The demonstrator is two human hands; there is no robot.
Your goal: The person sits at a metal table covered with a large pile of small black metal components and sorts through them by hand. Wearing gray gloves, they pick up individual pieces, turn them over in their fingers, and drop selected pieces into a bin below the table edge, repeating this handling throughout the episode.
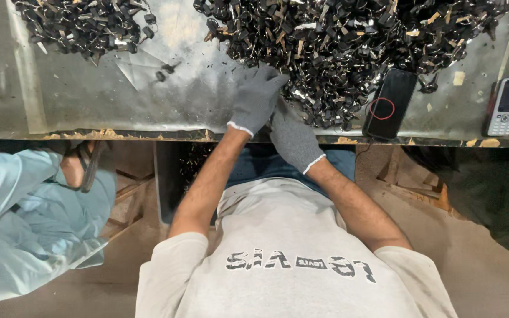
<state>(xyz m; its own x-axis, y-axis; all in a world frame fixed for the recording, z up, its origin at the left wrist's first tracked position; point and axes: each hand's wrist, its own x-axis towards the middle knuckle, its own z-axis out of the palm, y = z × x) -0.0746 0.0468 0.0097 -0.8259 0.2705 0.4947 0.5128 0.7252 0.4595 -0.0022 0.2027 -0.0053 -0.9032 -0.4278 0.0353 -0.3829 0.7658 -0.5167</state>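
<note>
My left hand (257, 97), in a grey knit glove, lies on the metal-topped table (89, 94). Its fingers are stretched out and touch the near edge of a large pile of small black parts (337, 41). My right hand (293, 141), also in a grey glove, sits just below and right of it at the table's front edge. The right hand's fingertips are tucked under the left hand and the pile's edge, so they are hidden. I cannot see any part held in either hand.
A second, smaller pile of black parts (83, 23) lies at the back left. A black smartphone (390, 103) and a small keypad phone (503, 106) rest near the front edge on the right. Another person in light blue clothes (25, 218) sits at the left.
</note>
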